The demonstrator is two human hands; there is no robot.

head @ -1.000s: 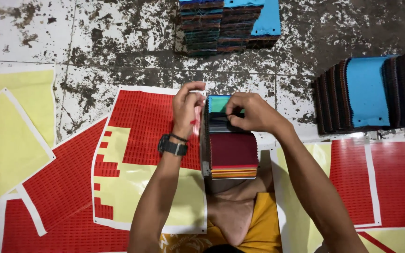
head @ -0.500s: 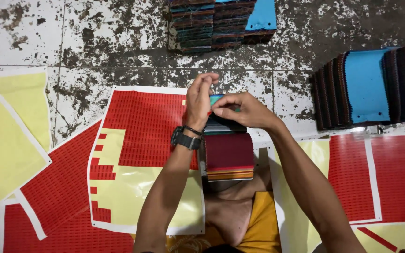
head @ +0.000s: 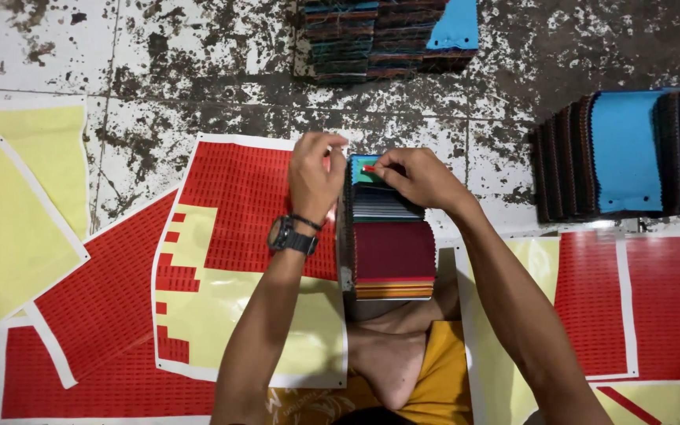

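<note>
One person sits on the floor, and two hands work over one fan of cloth samples (head: 391, 252) in the middle of the frame, resting on the lap. The left hand (head: 314, 177) is curled at the upper left edge of the samples; the fingers bend inward, but I cannot tell for sure what they hold. The right hand (head: 418, 177) is nearly closed, its fingertips pinching a small red sticker (head: 368, 168) against the top green sample. One black watch (head: 291, 236) sits on the left wrist.

Around them I count two more groups of samples: one stack (head: 387, 35) at the top centre, cut by the upper edge, and one row (head: 631, 153) standing at the right, cut by the right edge, with a blue piece facing up. There are several red sticker sheets (head: 237, 197); one lies just left of the hands, partly peeled to yellow backing, others at lower left and at right. Two plain yellow sheets (head: 9, 228) lie at the far left.

The forearms cover part of the sheets. The lower samples hide under the upper ones, so their number is hard to count. The tiled floor (head: 198, 71) is stained.
</note>
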